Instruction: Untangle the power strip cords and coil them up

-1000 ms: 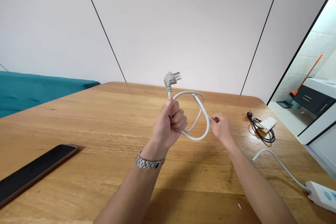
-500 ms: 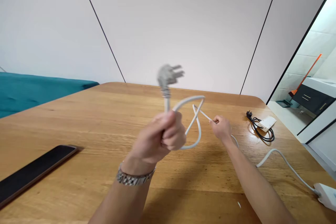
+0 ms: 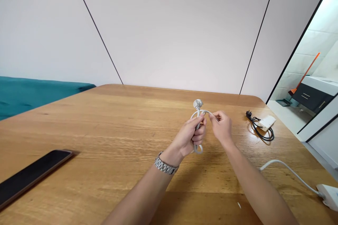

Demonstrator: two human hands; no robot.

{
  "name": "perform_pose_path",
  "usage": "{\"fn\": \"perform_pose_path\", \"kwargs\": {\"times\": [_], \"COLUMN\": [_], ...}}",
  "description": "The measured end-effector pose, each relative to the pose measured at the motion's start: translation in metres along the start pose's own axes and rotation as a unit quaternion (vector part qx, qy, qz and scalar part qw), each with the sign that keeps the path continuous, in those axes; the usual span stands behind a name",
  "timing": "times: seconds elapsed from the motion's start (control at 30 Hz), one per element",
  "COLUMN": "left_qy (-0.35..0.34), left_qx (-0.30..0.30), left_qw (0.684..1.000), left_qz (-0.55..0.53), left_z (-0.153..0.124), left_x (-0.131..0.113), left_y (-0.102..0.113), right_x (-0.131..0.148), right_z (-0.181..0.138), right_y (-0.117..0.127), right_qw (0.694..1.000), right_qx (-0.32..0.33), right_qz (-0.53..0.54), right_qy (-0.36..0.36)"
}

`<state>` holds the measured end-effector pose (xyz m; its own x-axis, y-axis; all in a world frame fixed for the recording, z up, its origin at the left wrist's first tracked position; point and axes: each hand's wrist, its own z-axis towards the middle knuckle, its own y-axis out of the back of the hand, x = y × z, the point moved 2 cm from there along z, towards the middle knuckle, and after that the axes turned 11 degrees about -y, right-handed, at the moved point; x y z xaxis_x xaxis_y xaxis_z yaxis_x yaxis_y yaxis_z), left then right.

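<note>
Wrapped round a white power cord, my left hand is closed, with loops of the cord showing above and below the fist. The cord's plug sticks up above that hand. Just to the right, my right hand pinches the same cord between thumb and fingers, close to the left thumb. Part of the cord is hidden behind my right forearm; it comes out again near the right edge and runs into a white power strip, which is cut off by the frame.
A black cable lies coiled round a white adapter box on the wooden table at right. A dark phone lies at left. A white scrap is near my right forearm. Behind stands a wall.
My left hand has moved right and away from me, up to my right hand. The wide cord loop is now gathered into smaller loops at the left hand, and the plug has swung round.
</note>
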<state>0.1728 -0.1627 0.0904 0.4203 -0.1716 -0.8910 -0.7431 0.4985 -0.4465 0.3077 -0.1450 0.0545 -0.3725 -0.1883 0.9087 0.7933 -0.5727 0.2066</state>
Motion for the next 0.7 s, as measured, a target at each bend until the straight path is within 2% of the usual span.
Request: {"fn": "perform_pose_path", "kwargs": {"times": [0.07,0.23,0.33,0.4,0.5,0.57,0.63,0.7], "left_qy": [-0.024,-0.075,-0.121,-0.156,-0.185,-0.206,-0.239,-0.256], "left_qx": [-0.033,-0.118,-0.143,-0.163,-0.23,-0.28,-0.3,-0.297], "left_qw": [0.999,0.986,0.973,0.966,0.953,0.937,0.923,0.916], "left_qz": [0.014,0.091,0.139,0.13,0.071,0.028,-0.025,-0.089], "left_z": [0.005,0.014,0.018,0.02,0.02,0.019,0.017,0.013], "left_x": [0.006,0.026,0.033,0.031,0.017,0.0,-0.021,-0.042], "left_y": [0.003,0.009,0.011,0.013,0.021,0.028,0.039,0.052], "right_x": [0.007,0.017,0.026,0.032,0.035,0.032,0.023,0.009], "right_z": [-0.007,-0.019,-0.028,-0.035,-0.048,-0.054,-0.058,-0.062], "right_y": [-0.005,-0.012,-0.011,-0.01,-0.014,-0.02,-0.028,-0.037], "right_qw": [0.999,0.969,0.973,0.979,0.982,0.981,0.963,0.916], "right_qx": [0.038,0.171,0.184,0.176,0.17,0.187,0.262,0.381], "right_qz": [0.039,0.15,0.127,0.098,0.078,0.048,0.009,-0.005], "right_qy": [-0.005,-0.097,-0.051,-0.013,-0.01,-0.027,-0.059,-0.127]}}
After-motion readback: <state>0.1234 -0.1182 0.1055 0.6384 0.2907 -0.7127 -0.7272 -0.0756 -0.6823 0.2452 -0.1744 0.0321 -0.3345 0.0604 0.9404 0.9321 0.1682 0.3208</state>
